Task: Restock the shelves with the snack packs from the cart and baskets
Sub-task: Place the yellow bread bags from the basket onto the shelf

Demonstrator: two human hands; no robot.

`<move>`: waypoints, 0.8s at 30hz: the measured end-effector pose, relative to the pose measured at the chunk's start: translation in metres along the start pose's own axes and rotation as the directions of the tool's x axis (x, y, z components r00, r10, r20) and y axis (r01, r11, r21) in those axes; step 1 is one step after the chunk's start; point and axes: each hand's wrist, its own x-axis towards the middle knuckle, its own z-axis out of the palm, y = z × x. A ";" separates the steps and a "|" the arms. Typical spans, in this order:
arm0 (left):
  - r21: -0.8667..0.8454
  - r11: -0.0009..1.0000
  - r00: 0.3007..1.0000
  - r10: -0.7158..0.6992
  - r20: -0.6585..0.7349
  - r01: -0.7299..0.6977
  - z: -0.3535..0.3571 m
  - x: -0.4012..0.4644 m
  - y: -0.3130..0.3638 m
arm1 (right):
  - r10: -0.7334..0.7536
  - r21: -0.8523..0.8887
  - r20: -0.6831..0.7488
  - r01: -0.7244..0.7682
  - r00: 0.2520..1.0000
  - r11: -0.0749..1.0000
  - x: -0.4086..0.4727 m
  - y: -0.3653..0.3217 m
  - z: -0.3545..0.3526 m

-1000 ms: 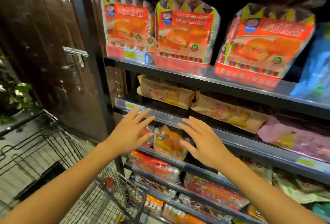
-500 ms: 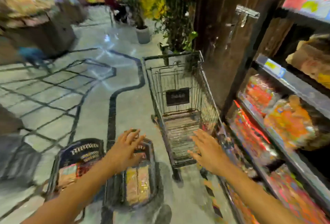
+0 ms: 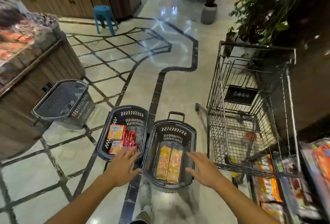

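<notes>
Head view: fingers spread and holding nothing, the left hand (image 3: 123, 165) is over the near rim of the left basket (image 3: 125, 111) and the right hand (image 3: 202, 169) by the right basket's (image 3: 192, 134) near edge, lower than before. Two yellow snack packs (image 3: 169, 164) lie inside it. A third basket (image 3: 60, 98) and the whole cart (image 3: 250, 113) have come into view.

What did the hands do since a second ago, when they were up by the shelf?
Both hands left the shelf and came down as the person turned to the floor. The left hand now hovers over the basket with orange and red packs; the right hand over the basket with two yellow packs. Neither took anything. Both stayed open and empty.
</notes>
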 end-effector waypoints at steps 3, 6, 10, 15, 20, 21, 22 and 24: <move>-0.056 0.998 0.994 0.047 0.101 -0.041 0.003 0.038 -0.022 | 0.103 0.042 0.053 -0.106 0.993 0.993 0.028 -0.005 0.010; -0.075 0.996 0.990 0.066 0.127 -0.057 0.009 0.075 -0.036 | 0.195 0.090 0.084 -0.202 0.977 0.975 0.046 -0.002 0.023; -0.080 0.994 0.968 0.095 0.231 -0.078 0.014 0.112 -0.042 | 0.271 0.164 0.146 -0.293 0.951 0.942 0.060 -0.001 0.024; -0.073 0.992 0.955 0.118 0.272 -0.102 0.044 0.157 -0.047 | 0.307 0.242 0.216 -0.355 0.927 0.903 0.091 0.017 0.030; -0.188 0.982 0.969 0.075 0.237 -0.030 0.075 0.199 -0.038 | 0.320 0.285 0.307 -0.408 0.896 0.868 0.151 0.055 0.065; -0.191 0.981 0.961 0.071 0.268 -0.019 0.090 0.212 -0.036 | 0.320 0.301 0.333 -0.422 0.887 0.855 0.168 0.065 0.076; -0.200 0.980 0.935 0.055 0.350 0.017 0.104 0.224 -0.034 | 0.326 0.315 0.358 -0.442 0.875 0.840 0.183 0.074 0.089; -0.239 0.969 0.926 0.035 0.377 0.061 0.143 0.251 -0.036 | 0.335 0.368 0.383 -0.474 0.861 0.800 0.216 0.094 0.126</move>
